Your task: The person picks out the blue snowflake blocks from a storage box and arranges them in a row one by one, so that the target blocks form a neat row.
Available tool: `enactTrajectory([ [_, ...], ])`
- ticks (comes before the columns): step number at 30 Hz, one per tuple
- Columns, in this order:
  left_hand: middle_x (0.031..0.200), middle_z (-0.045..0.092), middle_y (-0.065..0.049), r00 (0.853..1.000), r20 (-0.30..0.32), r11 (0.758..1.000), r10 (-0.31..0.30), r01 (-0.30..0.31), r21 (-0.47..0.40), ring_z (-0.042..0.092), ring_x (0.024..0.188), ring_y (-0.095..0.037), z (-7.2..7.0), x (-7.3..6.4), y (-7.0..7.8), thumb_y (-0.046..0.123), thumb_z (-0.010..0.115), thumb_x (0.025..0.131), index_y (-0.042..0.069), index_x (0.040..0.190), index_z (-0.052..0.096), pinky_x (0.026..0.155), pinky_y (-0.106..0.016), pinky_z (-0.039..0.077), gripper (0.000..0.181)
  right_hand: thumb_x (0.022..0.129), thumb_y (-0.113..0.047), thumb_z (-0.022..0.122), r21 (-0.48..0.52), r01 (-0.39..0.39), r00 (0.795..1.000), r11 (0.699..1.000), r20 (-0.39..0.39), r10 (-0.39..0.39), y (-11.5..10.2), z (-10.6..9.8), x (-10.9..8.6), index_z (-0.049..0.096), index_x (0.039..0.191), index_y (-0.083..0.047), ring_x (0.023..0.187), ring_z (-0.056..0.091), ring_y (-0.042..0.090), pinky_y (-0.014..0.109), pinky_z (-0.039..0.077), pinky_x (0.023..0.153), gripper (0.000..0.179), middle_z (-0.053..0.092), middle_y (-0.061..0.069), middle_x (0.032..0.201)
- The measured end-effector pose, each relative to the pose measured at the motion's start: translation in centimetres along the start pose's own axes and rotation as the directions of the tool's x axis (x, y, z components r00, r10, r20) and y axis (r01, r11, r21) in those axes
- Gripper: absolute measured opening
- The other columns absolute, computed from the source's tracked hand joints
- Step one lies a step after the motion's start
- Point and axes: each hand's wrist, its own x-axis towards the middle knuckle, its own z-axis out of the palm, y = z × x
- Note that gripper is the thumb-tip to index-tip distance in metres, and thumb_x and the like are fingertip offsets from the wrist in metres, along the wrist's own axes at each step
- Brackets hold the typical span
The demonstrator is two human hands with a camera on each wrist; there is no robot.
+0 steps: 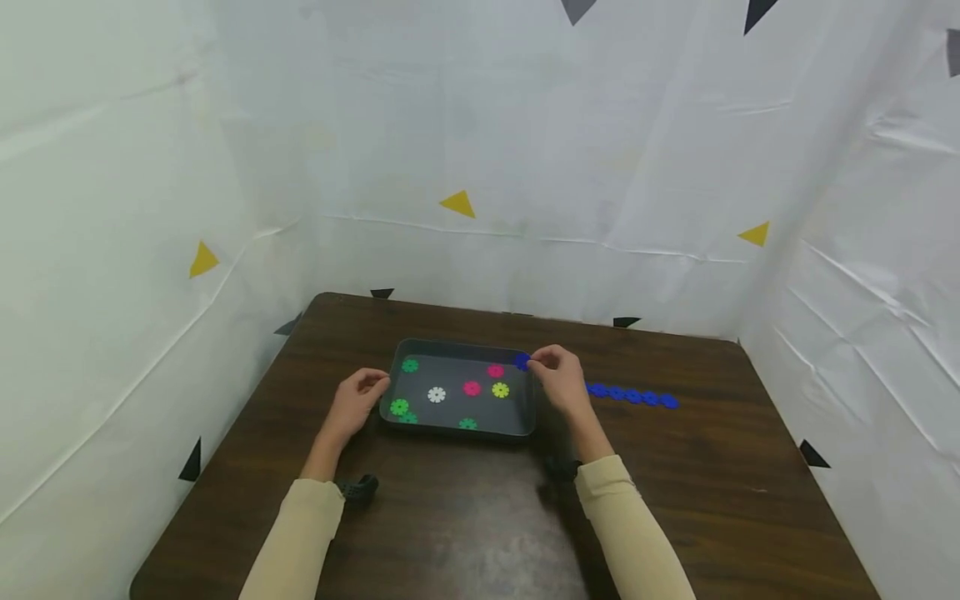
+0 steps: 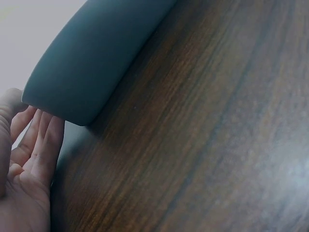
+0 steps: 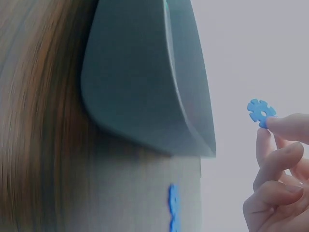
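A dark grey tray lies on the wooden table with several notched flower-shaped discs in it. Among them are a white disc, a yellow disc, two pink discs and several green ones. My left hand holds the tray's left edge; in the left wrist view its thumb is at the rim and its fingers lie against the outer wall. Above the tray's far right corner, my right hand pinches a blue notched disc between thumb and fingertips.
Right of the tray, a row of blue discs lies on the table, its near end partly hidden by my right hand. White sheeting with yellow and black triangles hangs around the table's back and sides.
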Motion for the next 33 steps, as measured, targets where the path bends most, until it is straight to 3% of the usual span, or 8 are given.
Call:
enactTrajectory([
  [8,0.136,0.067,-0.016,1.0,-0.019,1.0,-0.012,0.012,0.025,0.062,0.136,-0.033,-0.7,0.1,-0.5,0.044,0.064,0.109,0.009,0.138,0.066,0.11,-0.051,0.052,0.046,0.108,-0.022,0.068,0.044,-0.027,1.0,0.999,-0.006,0.027,1.1,-3.6,-0.3,0.07,0.121,-0.003,0.101,0.059,0.023,0.034,0.049,0.084,0.023,0.071,0.015,0.116],
  [16,0.136,0.067,-0.017,1.0,-0.011,1.0,-0.007,0.007,0.026,0.062,0.134,-0.034,-0.1,0.0,0.2,0.043,0.064,0.109,0.009,0.137,0.066,0.107,-0.047,0.053,0.044,0.108,-0.025,0.069,0.203,-0.148,0.989,0.968,0.021,0.147,2.4,-8.3,-1.4,0.066,0.13,0.0,0.063,0.046,0.007,0.026,0.045,0.061,0.034,0.064,-0.01,0.09],
  [21,0.135,0.067,-0.016,1.0,-0.015,1.0,-0.014,0.014,0.022,0.064,0.132,-0.033,0.1,0.0,0.4,0.042,0.065,0.109,0.009,0.135,0.067,0.105,-0.044,0.054,0.042,0.108,-0.022,0.067,0.24,-0.226,0.974,0.944,0.039,0.224,2.0,-11.4,-2.7,0.063,0.134,0.003,0.065,0.048,0.009,0.026,0.046,0.064,0.035,0.065,-0.01,0.091],
  [25,0.135,0.067,-0.015,1.0,-0.012,1.0,-0.018,0.019,0.02,0.064,0.131,-0.032,0.2,0.0,0.4,0.043,0.065,0.109,0.009,0.136,0.066,0.104,-0.041,0.055,0.043,0.108,-0.02,0.067,0.252,-0.265,0.962,0.931,0.005,0.272,2.2,-13.2,-3.5,0.064,0.132,0.004,0.068,0.051,0.01,0.026,0.049,0.066,0.033,0.068,-0.01,0.093],
  [33,0.134,0.067,-0.014,1.0,-0.016,1.0,-0.005,0.005,0.014,0.063,0.131,-0.032,0.4,0.2,0.3,0.046,0.065,0.108,0.01,0.136,0.066,0.102,-0.039,0.053,0.045,0.108,-0.028,0.068,0.236,-0.281,0.948,0.93,-0.085,0.307,6.7,-15.9,-2.8,0.067,0.128,-0.002,0.07,0.053,0.007,0.025,0.048,0.065,0.032,0.069,-0.014,0.097],
])
